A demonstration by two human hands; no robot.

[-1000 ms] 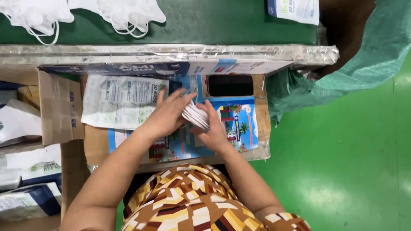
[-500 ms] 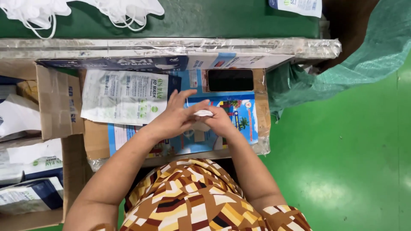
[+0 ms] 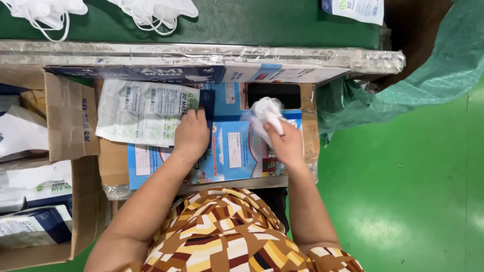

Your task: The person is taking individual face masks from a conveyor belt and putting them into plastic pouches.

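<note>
The right hand (image 3: 286,143) clenches a soft, crumpled bundle of white face masks (image 3: 265,112) that sticks out just beyond its fingertips. The left hand (image 3: 191,135) lies flat and released on the glossy printed pouch (image 3: 143,112), whose long axis runs sideways away to that hand's left. Both rest on a blue printed sheet over the cardboard worktop (image 3: 308,131), with loose masks (image 3: 156,10) farther off on the green belt (image 3: 262,22).

Glossy bright green floor (image 3: 403,201), overhead light glare on it. Dark green conveyor surface (image 3: 252,20) along top, plastic-wrapped metal edge (image 3: 201,50) below. Brown cardboard cartons (image 3: 70,121) at left. Green woven sack (image 3: 403,85) at right.
</note>
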